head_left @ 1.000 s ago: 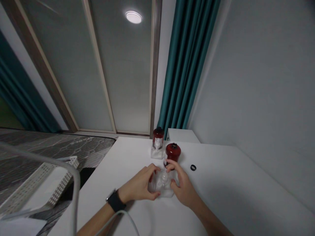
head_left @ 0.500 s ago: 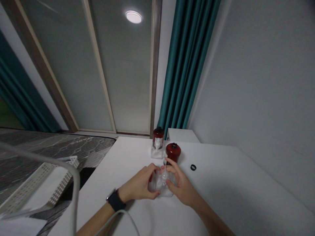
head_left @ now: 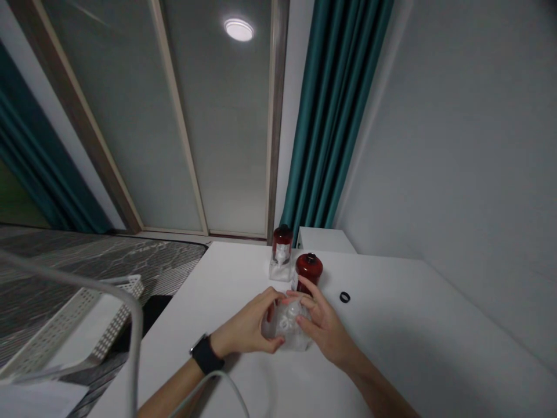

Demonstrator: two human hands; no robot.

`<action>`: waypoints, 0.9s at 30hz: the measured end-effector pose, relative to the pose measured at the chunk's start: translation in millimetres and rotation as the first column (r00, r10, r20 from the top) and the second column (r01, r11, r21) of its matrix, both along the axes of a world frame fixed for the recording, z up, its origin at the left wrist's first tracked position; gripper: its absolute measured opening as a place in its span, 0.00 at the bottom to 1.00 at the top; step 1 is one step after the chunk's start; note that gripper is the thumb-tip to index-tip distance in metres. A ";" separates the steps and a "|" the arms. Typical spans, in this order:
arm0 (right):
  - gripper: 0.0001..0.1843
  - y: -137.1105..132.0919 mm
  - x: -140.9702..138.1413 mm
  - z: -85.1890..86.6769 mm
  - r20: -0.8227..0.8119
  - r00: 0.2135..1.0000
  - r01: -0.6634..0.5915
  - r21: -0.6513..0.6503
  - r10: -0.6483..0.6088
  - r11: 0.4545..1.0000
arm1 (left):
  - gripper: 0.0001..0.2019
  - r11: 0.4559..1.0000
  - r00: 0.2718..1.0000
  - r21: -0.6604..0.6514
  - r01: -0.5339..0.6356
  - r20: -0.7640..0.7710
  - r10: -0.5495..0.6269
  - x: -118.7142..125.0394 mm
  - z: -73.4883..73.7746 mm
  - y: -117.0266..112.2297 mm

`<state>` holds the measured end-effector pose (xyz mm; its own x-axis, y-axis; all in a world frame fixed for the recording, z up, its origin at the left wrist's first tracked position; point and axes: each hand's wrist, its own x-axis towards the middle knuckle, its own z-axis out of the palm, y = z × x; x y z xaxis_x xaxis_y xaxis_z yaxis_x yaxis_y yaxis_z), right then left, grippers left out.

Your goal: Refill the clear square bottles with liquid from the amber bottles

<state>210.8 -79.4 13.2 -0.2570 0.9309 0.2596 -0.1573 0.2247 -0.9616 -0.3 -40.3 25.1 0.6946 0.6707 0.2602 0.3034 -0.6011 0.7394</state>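
Observation:
A clear plastic container with white parts inside sits on the white table between both hands. My left hand, with a black watch on the wrist, curls around its left side. My right hand grips its right side, fingers bent over the top. Just behind stand a dark red jar and a second red-capped clear container.
A small black ring lies on the table to the right of the jars. A white perforated basket sits at the left, off the table. Teal curtains and a grey wall stand behind. A white cable crosses my left forearm.
My right hand's fingers have shifted over the top of the clear container, which has tilted slightly. The view has moved a little to the left.

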 end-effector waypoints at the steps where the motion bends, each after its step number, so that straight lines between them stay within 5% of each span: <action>1: 0.38 0.3 -0.6 -0.2 -0.021 1.000 0.004 -0.005 -0.005 1.000 | 0.32 1.000 1.000 0.005 -0.007 0.008 0.007 0.3 -0.2 -0.3; 8: 0.26 0.5 -8.6 -8.3 0.021 0.983 0.177 0.146 -0.182 0.973 | 0.31 0.976 0.989 0.161 -0.147 0.017 0.146 8.2 -0.5 -3.1; 14: 0.15 -6.1 -21.2 -20.7 0.006 0.900 0.419 0.268 -0.436 0.868 | 0.31 0.892 0.973 0.393 -0.226 0.044 0.227 14.7 -2.1 -6.8; 18: 0.13 -6.7 -24.8 -23.5 0.015 0.885 0.433 0.342 -0.465 0.834 | 0.31 0.840 0.962 0.477 -0.258 0.051 0.267 16.8 -6.1 -9.5; 27: 0.14 -6.1 -17.9 -12.1 0.139 0.827 0.405 0.524 -0.545 0.749 | 0.33 0.866 0.975 0.470 -0.172 -0.045 0.218 -3.5 -1.7 3.5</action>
<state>192.9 -85.5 1.2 0.0637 0.7391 0.6705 0.3353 0.6170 -0.7120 -3.8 -36.7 23.4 0.5989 0.6147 0.5134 0.5033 -0.7875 0.3557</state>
